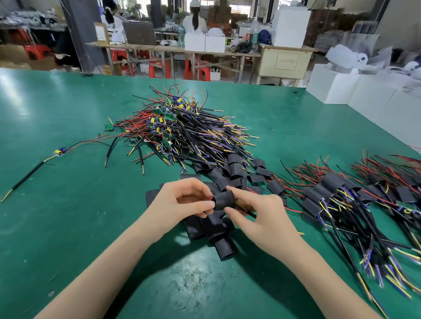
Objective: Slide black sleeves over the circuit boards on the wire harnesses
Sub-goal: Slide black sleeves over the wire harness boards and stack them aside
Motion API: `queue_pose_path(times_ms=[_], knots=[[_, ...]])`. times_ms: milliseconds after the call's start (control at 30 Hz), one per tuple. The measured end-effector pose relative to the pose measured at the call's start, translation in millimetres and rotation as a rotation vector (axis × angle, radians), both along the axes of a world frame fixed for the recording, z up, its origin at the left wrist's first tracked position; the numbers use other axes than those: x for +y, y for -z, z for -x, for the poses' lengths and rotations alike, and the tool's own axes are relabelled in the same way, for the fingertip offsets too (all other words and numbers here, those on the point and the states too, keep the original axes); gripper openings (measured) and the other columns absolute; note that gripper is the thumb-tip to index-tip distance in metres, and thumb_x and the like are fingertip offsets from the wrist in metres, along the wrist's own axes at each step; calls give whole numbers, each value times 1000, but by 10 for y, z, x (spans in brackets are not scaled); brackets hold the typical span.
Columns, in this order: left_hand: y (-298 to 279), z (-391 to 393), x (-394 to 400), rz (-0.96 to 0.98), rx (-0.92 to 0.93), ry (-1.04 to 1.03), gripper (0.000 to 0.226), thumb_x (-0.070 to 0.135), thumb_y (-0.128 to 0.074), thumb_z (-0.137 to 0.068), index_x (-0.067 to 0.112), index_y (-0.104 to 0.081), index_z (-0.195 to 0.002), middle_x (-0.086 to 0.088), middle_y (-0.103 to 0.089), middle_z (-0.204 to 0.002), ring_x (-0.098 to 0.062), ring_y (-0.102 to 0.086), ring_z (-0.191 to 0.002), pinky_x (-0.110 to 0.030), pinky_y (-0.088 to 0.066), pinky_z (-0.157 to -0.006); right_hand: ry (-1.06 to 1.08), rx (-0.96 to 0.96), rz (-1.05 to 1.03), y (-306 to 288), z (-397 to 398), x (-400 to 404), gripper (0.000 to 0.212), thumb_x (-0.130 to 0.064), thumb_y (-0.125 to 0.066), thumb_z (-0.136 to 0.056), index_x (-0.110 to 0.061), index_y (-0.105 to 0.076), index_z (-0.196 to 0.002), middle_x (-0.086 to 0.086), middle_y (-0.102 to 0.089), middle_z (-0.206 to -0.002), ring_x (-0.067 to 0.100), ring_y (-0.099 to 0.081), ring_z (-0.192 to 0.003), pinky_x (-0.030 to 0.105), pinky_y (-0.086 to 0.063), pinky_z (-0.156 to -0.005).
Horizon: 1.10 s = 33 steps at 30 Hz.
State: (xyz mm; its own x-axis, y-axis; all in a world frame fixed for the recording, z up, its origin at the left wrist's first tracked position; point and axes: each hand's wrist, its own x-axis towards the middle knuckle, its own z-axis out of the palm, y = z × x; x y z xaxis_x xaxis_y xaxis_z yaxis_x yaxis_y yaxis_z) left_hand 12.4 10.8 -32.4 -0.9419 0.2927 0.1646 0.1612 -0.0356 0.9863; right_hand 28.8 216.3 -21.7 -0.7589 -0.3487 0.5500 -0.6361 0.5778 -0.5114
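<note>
A black sleeve (223,200) sits raised above the green table (55,174), caught between both hands. The right hand (258,212) pinches it with thumb below and forefinger over its top; yellow and black wires leave its right end under that hand. The left hand (182,198) pinches the red and black wires at the sleeve's left mouth, fingers curled. Loose sleeves (215,231) lie directly beneath. Behind sits the pile of bare harnesses (181,128); the sleeved harnesses (349,205) lie to the right.
</note>
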Motion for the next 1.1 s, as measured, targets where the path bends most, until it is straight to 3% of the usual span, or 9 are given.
queue_pose_path(times_ms=[100, 233, 367, 467, 567, 733, 833, 967, 1100], knots=[[-3, 6, 4, 27, 14, -11, 12, -6, -69, -81, 4, -65, -86, -9, -71, -75, -17, -67, -66, -20, -53, -63, 14, -9, -19, -52, 3, 44, 23, -24, -73, -81, -17, -69, -102, -13, -53, -59, 6, -41, -54, 13, -35, -56], [-57, -6, 19, 23, 85, -78, 20, 11, -74, -75, 6, -68, -93, -5, -74, -89, -12, -68, -80, -18, -54, -74, 115, -22, 102, -186, 41, 185, 22, -23, -82, -74, -19, -68, -91, -7, -58, -61, 6, -46, -54, 17, -39, -58], [-102, 28, -64, 10, 160, -225, 19, 10, -69, -82, 4, -67, -100, -1, -73, -100, -8, -66, -92, -15, -48, -83, 474, 12, 329, -346, 137, 575, 16, -23, -77, -74, -22, -64, -83, 0, -62, -64, 5, -48, -56, 21, -41, -61], [-99, 59, -123, 29, 159, -291, 11, 5, -66, -88, 8, -69, -98, -2, -73, -99, -9, -64, -91, -20, -50, -85, 851, -42, 131, -387, 172, 943, 19, -29, -71, -74, -17, -64, -87, 7, -69, -82, 26, -62, -80, 35, -51, -76], [-83, 67, -115, 45, 142, -287, 10, 5, -65, -88, 8, -70, -97, 3, -73, -94, -8, -63, -87, -23, -49, -84, 976, -165, -200, -351, 167, 1137, 21, -25, -72, -72, -12, -70, -88, 15, -64, -94, 38, -52, -97, 39, -46, -73], [-30, 103, -130, 126, 144, -276, 11, 2, -65, -89, 9, -70, -96, 2, -72, -93, -10, -62, -85, -25, -51, -82, 888, -103, -232, -311, 197, 1089, 23, -21, -74, -71, -14, -71, -93, 15, -60, -95, 37, -47, -100, 38, -41, -76], [17, 171, -148, 238, 183, -350, 16, -2, -64, -88, 12, -70, -92, -1, -73, -94, -17, -65, -86, -26, -52, -82, 691, 17, -162, -273, 205, 874, 18, -20, -75, -75, -13, -71, -91, 11, -64, -92, 34, -52, -97, 35, -39, -85], [50, 371, -159, 508, 280, -482, 22, -4, -64, -83, 15, -69, -93, 3, -71, -93, -16, -66, -89, -26, -49, -77, 402, -20, -261, -128, 191, 539, 10, -23, -72, -79, -16, -70, -85, 1, -65, -85, 28, -55, -91, 35, -42, -85], [-7, 726, -269, 819, 408, -508, 33, -5, -56, -87, 5, -61, -118, -10, -65, -114, -24, -58, -109, -32, -43, -96, 73, -83, -364, -27, 99, 272, 30, -45, -70, -80, -22, -70, -99, -4, -63, -102, 20, -53, -97, 37, -42, -88]])
